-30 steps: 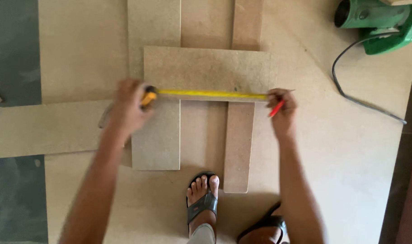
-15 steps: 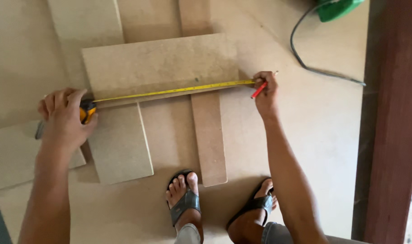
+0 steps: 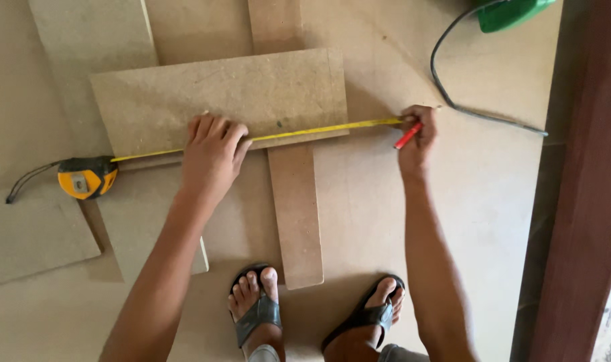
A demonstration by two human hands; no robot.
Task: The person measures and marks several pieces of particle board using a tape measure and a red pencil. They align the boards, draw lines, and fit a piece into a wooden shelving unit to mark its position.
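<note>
Nearest the camera, two feet in dark sandals [image 3: 258, 315] planted on the fibreboard floor sheet [image 3: 379, 221], toes pointing up the frame. Between them and just above, the lower end of a narrow strip [image 3: 297, 214], running away under a wide board [image 3: 218, 100].

Further out, left hand [image 3: 212, 157] pressed flat, fingers together and spread over the near edge of the board, pinning the yellow tape [image 3: 319, 131] against it. Nothing gripped: palm down, fingers straight. Well off to that hand's left, tape case [image 3: 86, 177], yellow and black, lying loose on the floor sheet beside a smaller panel [image 3: 37, 234], its dark wrist strap trailing further left. Blade stretched from the case, under the left hand, along the board's near edge and past its right corner.

Right hand [image 3: 416, 137] well apart from the left, out beyond the board's right end, fingers closed around a red pencil [image 3: 408, 135] and bunched at the far end of the tape, where blade meets floor sheet. Whether the tape tip is also pinched: cannot tell.

Beyond, a second broad panel [image 3: 91, 33] at top left under the board, the strip's far end at top centre. Farthest, a green power tool [image 3: 510, 12] at the top edge, black cord [image 3: 453, 94] curving down toward the right hand. Dark wooden post [image 3: 587, 181] along the right side.
</note>
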